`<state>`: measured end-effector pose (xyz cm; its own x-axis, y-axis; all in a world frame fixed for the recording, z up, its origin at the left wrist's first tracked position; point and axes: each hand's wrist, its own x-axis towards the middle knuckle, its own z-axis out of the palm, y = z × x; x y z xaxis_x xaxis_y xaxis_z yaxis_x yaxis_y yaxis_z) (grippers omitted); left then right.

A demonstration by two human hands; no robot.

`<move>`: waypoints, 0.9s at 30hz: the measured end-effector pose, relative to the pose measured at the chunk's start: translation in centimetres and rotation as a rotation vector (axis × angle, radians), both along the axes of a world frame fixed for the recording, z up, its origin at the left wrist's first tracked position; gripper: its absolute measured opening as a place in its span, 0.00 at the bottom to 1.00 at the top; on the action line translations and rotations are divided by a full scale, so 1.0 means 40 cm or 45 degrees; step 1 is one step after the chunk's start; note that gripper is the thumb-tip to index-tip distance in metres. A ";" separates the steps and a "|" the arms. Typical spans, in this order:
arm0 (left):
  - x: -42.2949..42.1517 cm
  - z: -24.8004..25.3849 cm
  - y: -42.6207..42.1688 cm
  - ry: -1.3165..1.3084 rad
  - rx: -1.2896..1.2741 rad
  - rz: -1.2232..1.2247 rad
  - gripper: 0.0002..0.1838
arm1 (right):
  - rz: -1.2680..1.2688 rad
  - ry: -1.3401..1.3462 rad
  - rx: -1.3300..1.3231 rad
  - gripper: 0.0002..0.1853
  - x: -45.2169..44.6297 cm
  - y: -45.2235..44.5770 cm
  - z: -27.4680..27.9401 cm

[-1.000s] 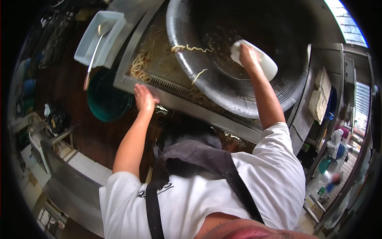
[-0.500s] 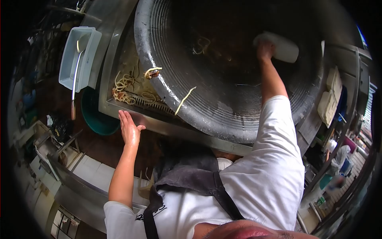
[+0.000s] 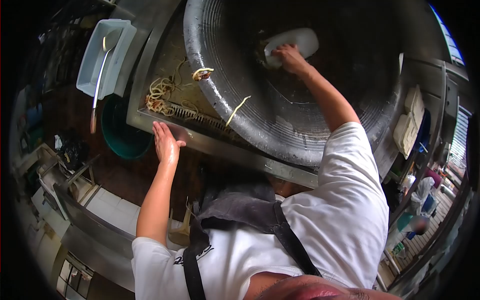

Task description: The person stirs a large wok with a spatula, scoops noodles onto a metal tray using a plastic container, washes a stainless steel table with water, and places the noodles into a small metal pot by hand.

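Note:
Inside a large dark wok (image 3: 192, 42), my right hand (image 3: 291, 59) grips a whitish plastic container (image 3: 304, 40), its far end close to the wok's bottom. Food bits near the container's mouth are too dim to make out. My left hand (image 3: 166, 145) lies with fingers stretched out against the steel counter edge (image 3: 210, 146), holding nothing. A heap of noodles (image 3: 160, 95) sits in the counter's corner beside a slotted drain (image 3: 200, 116). A single noodle strand (image 3: 238, 110) and a small noodle clump (image 3: 202, 74) stick to the wok's rim.
At the left stands a pale blue plastic tub (image 3: 88, 75) with a long-handled ladle (image 3: 101, 72) lying across it. Below that is a green basin (image 3: 117, 137). Open takeaway boxes (image 3: 409, 124) stand to the right of the wok.
My right hand has swept the container leftward across the wok, from the right side to near the middle. My left hand stays at the counter edge; the whole view has shifted slightly.

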<state>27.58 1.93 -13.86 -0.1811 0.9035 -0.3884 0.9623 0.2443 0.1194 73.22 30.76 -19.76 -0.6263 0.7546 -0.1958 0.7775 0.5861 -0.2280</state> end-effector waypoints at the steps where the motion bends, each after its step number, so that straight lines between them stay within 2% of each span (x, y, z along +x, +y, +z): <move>1: -0.004 -0.007 0.002 0.003 0.007 0.002 0.53 | 0.009 -0.010 -0.053 0.20 -0.033 -0.028 0.029; 4: -0.011 -0.016 0.001 0.017 -0.015 0.009 0.53 | 0.001 0.150 -0.174 0.21 -0.122 -0.112 0.085; 5: 0.002 0.017 0.011 0.017 -0.058 0.020 0.53 | -0.109 0.260 -0.222 0.22 -0.138 -0.127 0.113; 7: -0.018 -0.027 0.008 0.023 -0.063 0.038 0.60 | -0.328 0.479 -0.320 0.24 -0.169 -0.163 0.170; 8: -0.022 -0.039 0.011 0.031 -0.075 0.037 0.61 | -0.350 0.404 -0.469 0.26 -0.183 -0.169 0.237; 11: -0.024 -0.031 0.009 0.019 -0.086 0.045 0.61 | -0.390 0.367 -0.500 0.26 -0.244 -0.228 0.383; 15: -0.015 -0.006 0.008 0.046 -0.090 0.051 0.62 | -0.312 0.324 -0.428 0.23 -0.348 -0.284 0.553; 18: -0.020 -0.025 0.006 0.070 -0.065 0.062 0.62 | -0.178 0.273 -0.190 0.21 -0.433 -0.317 0.630; 20: -0.015 -0.014 0.002 0.079 -0.065 0.062 0.62 | -0.192 0.170 -0.207 0.21 -0.502 -0.343 0.702; 25: -0.016 -0.023 0.000 0.131 -0.044 0.043 0.62 | -0.108 -0.008 -0.112 0.18 -0.618 -0.366 0.713; 27: -0.017 -0.027 0.001 0.140 -0.037 0.038 0.62 | -0.024 0.023 0.002 0.17 -0.645 -0.363 0.669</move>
<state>26.92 1.96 -14.95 -0.2511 0.8856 -0.3906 0.9614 0.2752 0.0059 47.42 16.22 6.99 -0.6152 0.7668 -0.1833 0.7843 0.5716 -0.2410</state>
